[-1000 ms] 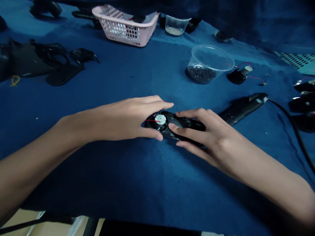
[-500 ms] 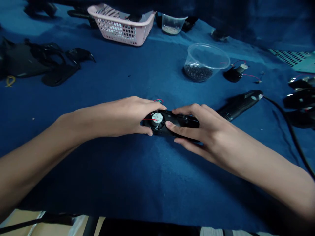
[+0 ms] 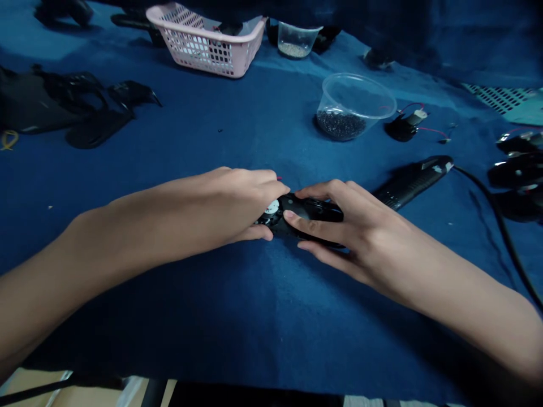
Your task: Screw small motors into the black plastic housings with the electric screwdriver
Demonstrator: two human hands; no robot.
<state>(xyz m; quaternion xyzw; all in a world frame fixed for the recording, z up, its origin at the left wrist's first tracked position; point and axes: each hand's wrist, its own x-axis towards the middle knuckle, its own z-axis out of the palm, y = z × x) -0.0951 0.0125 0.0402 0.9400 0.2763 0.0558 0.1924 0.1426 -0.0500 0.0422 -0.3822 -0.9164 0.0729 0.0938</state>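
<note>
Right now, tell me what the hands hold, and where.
Both grip one black plastic housing on the blue cloth: left hand at its motor end, right hand around its middle.

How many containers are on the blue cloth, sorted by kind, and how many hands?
Pink baskets: 1
Clear plastic cups: 2, a large one and a small one
Hands: 2, left hand and right hand, both on the black part
Total: 5

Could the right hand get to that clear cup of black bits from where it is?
Probably yes. The right hand rests on the black part, and only bare blue cloth lies between it and the cup.
</note>
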